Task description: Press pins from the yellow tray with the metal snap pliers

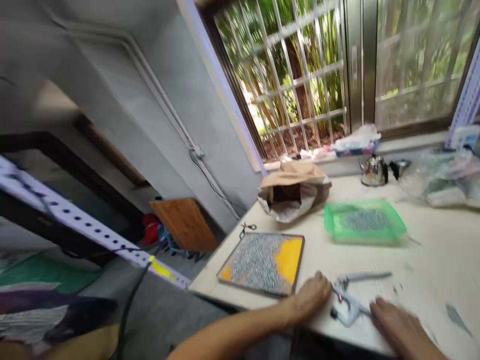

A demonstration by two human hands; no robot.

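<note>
On the table's near edge lies a grey metal hand tool [348, 305] with a C-shaped frame and a long lever, which looks like a pair of clamp pliers. My left hand [311, 297] is at the tool's left end, fingers curled down; whatever they pinch is hidden. At the lower handle's end, my right hand [399, 322] has its fingers closed against the handle, slightly blurred. Left of my left hand is a dark-rimmed tray [290, 262] with a yellow-orange bottom, largely covered by many small grey metal pieces.
A green plastic tray [397, 227] holds more small metal pieces. Behind stand an open brown paper bag [311, 192], a metal teapot [374, 171] and clear plastic bags [446, 177]. Black scissors [247, 228] lie near the table's left edge. A barred window [300, 80] is beyond.
</note>
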